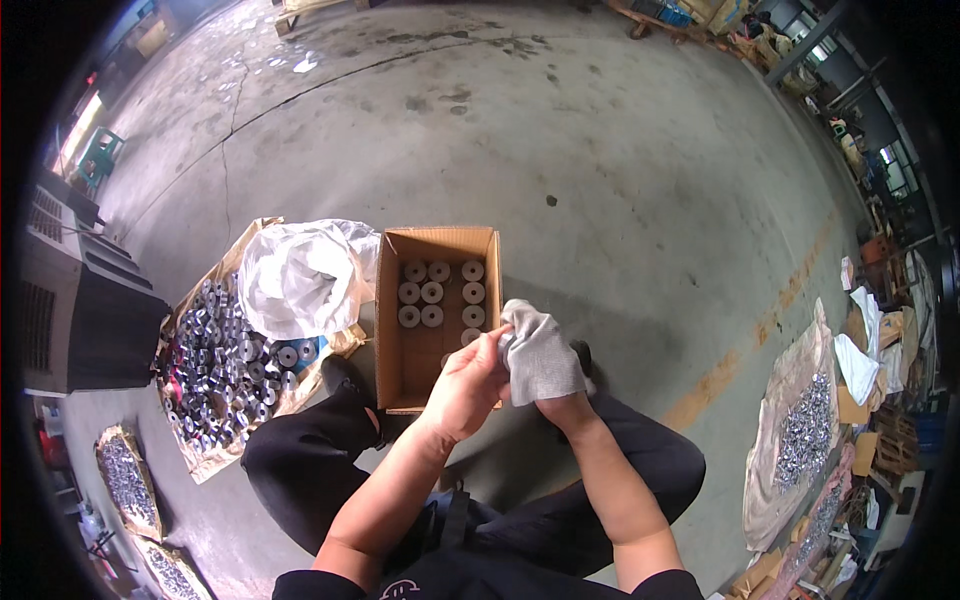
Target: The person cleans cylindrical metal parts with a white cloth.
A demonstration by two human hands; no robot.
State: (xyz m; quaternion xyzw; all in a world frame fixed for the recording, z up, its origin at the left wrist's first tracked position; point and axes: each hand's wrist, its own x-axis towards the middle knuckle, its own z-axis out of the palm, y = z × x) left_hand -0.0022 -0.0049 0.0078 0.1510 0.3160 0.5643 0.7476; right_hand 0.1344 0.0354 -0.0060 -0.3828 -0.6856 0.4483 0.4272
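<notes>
Grey floor point(640, 150) stretched across the upper right; at centre, the cardboard box point(395, 375) edged the hands. The left hand's point(468, 385) fingers pinched a round metal piece point(505, 350) by the box's right wall; the right hand's point(562, 408) were hidden under a grey cloth point(545, 355), grip unclear. A white bag point(300, 280) and heaped parts point(215, 350) crowded mid-left.

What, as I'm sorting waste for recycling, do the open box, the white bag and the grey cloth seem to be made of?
Open box: matt brown corrugated cardboard, going by its colour and thin, straight walls.
White bag: probably thin plastic film; it is crinkled, slightly glossy and lets some light through.
Grey cloth: matt, soft textile, judging by its drape; fibre unclear.
</notes>
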